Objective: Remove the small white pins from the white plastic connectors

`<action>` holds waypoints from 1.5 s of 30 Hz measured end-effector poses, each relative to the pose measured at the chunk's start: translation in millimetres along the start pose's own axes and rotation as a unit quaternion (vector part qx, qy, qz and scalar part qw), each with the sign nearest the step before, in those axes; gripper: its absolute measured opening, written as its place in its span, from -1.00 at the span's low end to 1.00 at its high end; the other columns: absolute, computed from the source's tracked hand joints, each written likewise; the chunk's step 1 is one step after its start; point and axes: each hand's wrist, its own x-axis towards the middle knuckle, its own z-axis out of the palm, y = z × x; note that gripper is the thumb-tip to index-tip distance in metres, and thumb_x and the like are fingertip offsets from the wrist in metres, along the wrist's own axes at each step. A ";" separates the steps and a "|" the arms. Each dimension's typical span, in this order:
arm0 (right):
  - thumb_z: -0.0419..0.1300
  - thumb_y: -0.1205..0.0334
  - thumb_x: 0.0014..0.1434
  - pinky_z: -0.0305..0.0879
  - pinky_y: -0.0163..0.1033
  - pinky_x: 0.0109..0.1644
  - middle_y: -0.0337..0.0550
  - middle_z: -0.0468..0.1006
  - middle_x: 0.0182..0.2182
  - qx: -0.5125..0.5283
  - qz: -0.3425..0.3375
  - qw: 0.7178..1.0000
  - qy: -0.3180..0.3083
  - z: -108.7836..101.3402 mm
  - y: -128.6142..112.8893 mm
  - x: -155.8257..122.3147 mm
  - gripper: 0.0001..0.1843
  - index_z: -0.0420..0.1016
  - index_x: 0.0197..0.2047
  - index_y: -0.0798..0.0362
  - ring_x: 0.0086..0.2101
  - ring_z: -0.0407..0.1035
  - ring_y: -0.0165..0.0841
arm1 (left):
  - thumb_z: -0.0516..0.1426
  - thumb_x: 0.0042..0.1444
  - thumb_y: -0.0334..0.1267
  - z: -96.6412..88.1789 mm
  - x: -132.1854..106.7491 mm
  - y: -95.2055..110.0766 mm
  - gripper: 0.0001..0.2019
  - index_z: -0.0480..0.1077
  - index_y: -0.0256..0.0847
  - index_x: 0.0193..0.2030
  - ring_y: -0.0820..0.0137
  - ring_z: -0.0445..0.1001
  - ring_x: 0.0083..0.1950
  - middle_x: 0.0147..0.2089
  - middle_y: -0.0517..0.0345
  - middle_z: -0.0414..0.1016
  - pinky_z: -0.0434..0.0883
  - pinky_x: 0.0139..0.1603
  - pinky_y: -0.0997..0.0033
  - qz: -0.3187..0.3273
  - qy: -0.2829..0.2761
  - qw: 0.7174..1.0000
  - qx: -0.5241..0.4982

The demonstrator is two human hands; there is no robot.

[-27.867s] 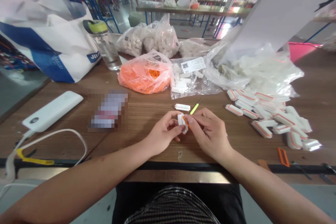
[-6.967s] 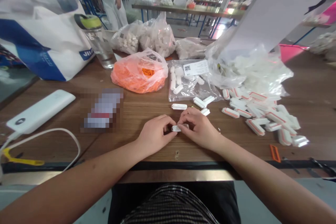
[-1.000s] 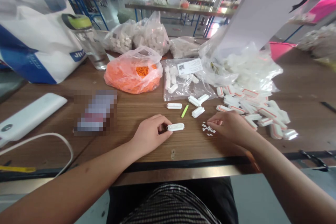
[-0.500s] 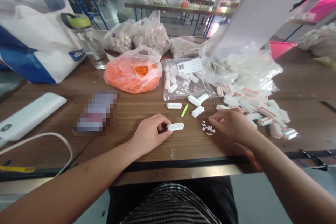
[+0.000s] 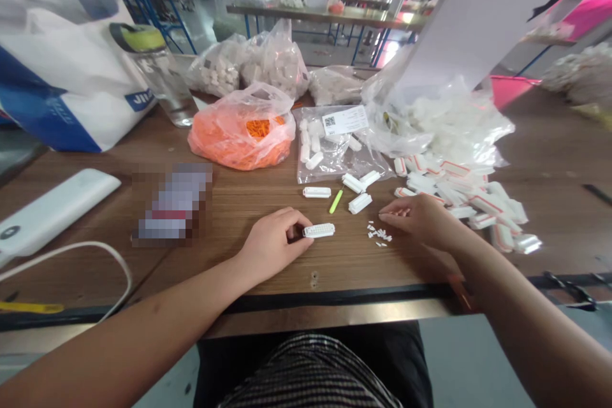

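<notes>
A clear bag [image 5: 325, 162] of white plastic pieces sits beside an orange-filled bag [image 5: 239, 137] on the desk [image 5: 229, 204]. The curled left hand [image 5: 270, 248] touches a white connector [image 5: 319, 230] lying flat; the half-open, empty-looking right hand [image 5: 418, 220] rests just beside tiny white bits [image 5: 377, 236].

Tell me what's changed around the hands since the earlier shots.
The right hand has let go of the white multi-hole plastic connector and moved right, above a new scatter of tiny white pieces. The left hand stays at the connector's end, and the connector now lies on the wooden table. The orange-filled plastic bag stayed put.
</notes>
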 end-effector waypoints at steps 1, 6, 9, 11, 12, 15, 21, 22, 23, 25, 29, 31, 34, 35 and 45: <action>0.20 0.03 0.08 0.31 -0.27 -0.35 -0.24 0.65 -0.48 0.000 -0.002 1.000 -0.003 -1.1 0.4 0.9 -0.74 0.66 -0.39 -0.01 -0.42 0.50 -0.28 | 0.22 0.06 -0.34 0.2 -0.3 -0.2 -0.91 0.47 -0.15 -0.25 0.46 0.33 -0.41 -0.39 0.26 0.36 0.25 -0.35 0.43 0.001 0.000 1.000 0.000; 0.18 0.04 0.09 0.31 -0.26 -0.39 -0.22 0.65 -0.48 0.005 -0.016 1.000 0.003 -0.5 3.9 3.9 -0.72 0.67 -0.36 -0.01 -0.45 0.50 -0.28 | 0.22 0.06 -0.33 1.0 -0.2 -0.3 -0.91 0.47 -0.15 -0.25 0.46 0.33 -0.41 -0.39 0.26 0.37 0.25 -0.35 0.43 -0.002 0.000 1.000 0.000; 0.18 0.06 0.08 0.30 -0.26 -0.38 -0.23 0.65 -0.47 0.003 -0.018 1.000 0.004 1.9 3.8 3.9 -0.74 0.66 -0.36 -0.01 -0.44 0.48 -0.29 | 0.22 0.06 -0.33 1.3 0.4 -0.5 -0.91 0.47 -0.15 -0.26 0.46 0.33 -0.41 -0.39 0.26 0.37 0.25 -0.35 0.43 -0.005 0.002 1.000 0.001; 0.18 0.07 0.08 0.29 -0.26 -0.37 -0.22 0.63 -0.48 -0.006 -0.022 1.000 0.004 2.9 3.1 3.0 -0.75 0.65 -0.38 -0.01 -0.45 0.47 -0.31 | 0.22 0.06 -0.32 1.6 0.4 -1.2 -0.91 0.47 -0.15 -0.26 0.46 0.33 -0.41 -0.39 0.26 0.37 0.25 -0.35 0.43 -0.002 0.004 1.000 0.001; 0.18 0.08 0.08 0.28 -0.26 -0.37 -0.23 0.62 -0.49 -0.013 -0.024 1.000 0.006 3.1 2.6 2.2 -0.76 0.64 -0.38 -0.01 -0.45 0.46 -0.31 | 0.22 0.06 -0.32 1.9 0.4 -1.5 -0.91 0.47 -0.15 -0.25 0.46 0.33 -0.41 -0.39 0.26 0.38 0.25 -0.35 0.43 -0.001 0.004 1.000 0.001; 0.17 0.12 0.07 0.25 -0.26 -0.39 -0.24 0.58 -0.54 -0.030 -0.023 0.999 0.015 3.6 -2.4 -1.6 -0.79 0.60 -0.42 -0.01 -0.49 0.42 -0.33 | 0.22 0.06 -0.32 2.6 0.1 -1.9 -0.90 0.47 -0.15 -0.25 0.46 0.33 -0.41 -0.39 0.26 0.38 0.25 -0.35 0.43 0.001 0.005 1.000 0.000; 0.15 0.12 0.15 0.27 -0.30 -0.36 -0.20 0.56 -0.46 0.147 -0.136 0.979 0.022 11.8 -53.2 -13.7 -0.78 0.50 -0.43 0.04 -0.43 0.40 -0.38 | 0.22 0.05 -0.33 3.1 -0.5 0.6 -0.91 0.48 -0.14 -0.26 0.48 0.31 -0.43 -0.40 0.28 0.36 0.24 -0.35 0.43 -0.007 0.006 1.000 -0.011; 0.16 0.16 0.16 0.28 -0.29 -0.31 -0.20 0.57 -0.42 0.159 -0.168 0.973 0.014 15.5 -64.8 -14.0 -0.81 0.51 -0.40 0.04 -0.38 0.41 -0.38 | 0.22 0.05 -0.34 3.0 -0.7 1.1 -0.91 0.48 -0.14 -0.27 0.48 0.31 -0.43 -0.40 0.29 0.36 0.24 -0.36 0.43 -0.010 0.005 1.000 -0.015; 0.14 0.21 0.18 0.27 -0.29 -0.29 -0.20 0.57 -0.41 0.157 -0.189 0.969 0.002 19.8 -75.5 -13.4 -0.83 0.52 -0.38 0.04 -0.39 0.40 -0.40 | 0.22 0.04 -0.34 2.8 -0.8 1.7 -0.91 0.48 -0.14 -0.27 0.48 0.31 -0.43 -0.41 0.29 0.36 0.24 -0.36 0.43 -0.013 0.005 1.000 -0.017; 0.14 0.29 0.17 0.23 -0.29 -0.33 -0.25 0.53 -0.49 0.144 -0.226 0.963 -0.023 28.9 -91.9 -9.7 -0.84 0.51 -0.40 0.04 -0.47 0.34 -0.44 | 0.22 0.03 -0.35 2.4 -0.9 2.6 -0.91 0.48 -0.14 -0.28 0.48 0.31 -0.43 -0.42 0.29 0.34 0.24 -0.36 0.44 -0.022 0.006 1.000 -0.018; 0.15 0.36 0.16 0.16 -0.28 -0.38 -0.29 0.46 -0.58 0.121 -0.239 0.963 -0.038 42.3 -101.5 0.5 -0.84 0.51 -0.43 0.06 -0.55 0.24 -0.48 | 0.23 0.02 -0.35 2.2 -0.6 3.0 -0.92 0.47 -0.16 -0.29 0.48 0.29 -0.44 -0.44 0.30 0.31 0.23 -0.37 0.44 -0.024 0.004 1.000 -0.015; 0.16 0.36 0.16 0.14 -0.27 -0.36 -0.30 0.44 -0.60 0.117 -0.242 0.963 -0.035 45.2 -99.6 2.8 -0.85 0.52 -0.42 0.07 -0.56 0.23 -0.47 | 0.23 0.02 -0.35 2.4 -0.5 2.7 -0.91 0.46 -0.16 -0.29 0.47 0.30 -0.43 -0.43 0.30 0.31 0.22 -0.37 0.43 -0.020 0.002 1.000 -0.015; 0.17 0.36 0.16 0.14 -0.22 -0.29 -0.29 0.44 -0.58 0.096 -0.267 0.959 -0.010 47.1 -97.1 2.2 -0.86 0.52 -0.41 0.07 -0.52 0.26 -0.46 | 0.23 0.03 -0.35 2.5 -0.8 2.6 -0.92 0.46 -0.16 -0.29 0.47 0.30 -0.42 -0.43 0.29 0.31 0.23 -0.36 0.43 -0.016 0.001 1.000 -0.017; 0.17 0.37 0.17 0.14 -0.20 -0.26 -0.27 0.46 -0.57 0.080 -0.284 0.956 0.005 47.5 -96.9 1.4 -0.86 0.52 -0.41 0.08 -0.51 0.27 -0.45 | 0.23 0.03 -0.34 2.4 -0.9 2.8 -0.92 0.46 -0.16 -0.29 0.47 0.30 -0.42 -0.43 0.29 0.31 0.23 -0.36 0.43 -0.015 0.002 1.000 -0.018; 0.08 0.30 0.24 0.12 -0.13 -0.20 -0.20 0.49 -0.54 -0.016 -0.375 0.923 0.084 45.6 -93.3 -8.3 -0.76 0.60 -0.30 0.07 -0.47 0.31 -0.37 | 0.22 0.05 -0.33 3.4 -1.1 2.6 -0.92 0.48 -0.15 -0.27 0.47 0.30 -0.43 -0.43 0.29 0.33 0.24 -0.36 0.43 -0.012 0.008 0.999 -0.030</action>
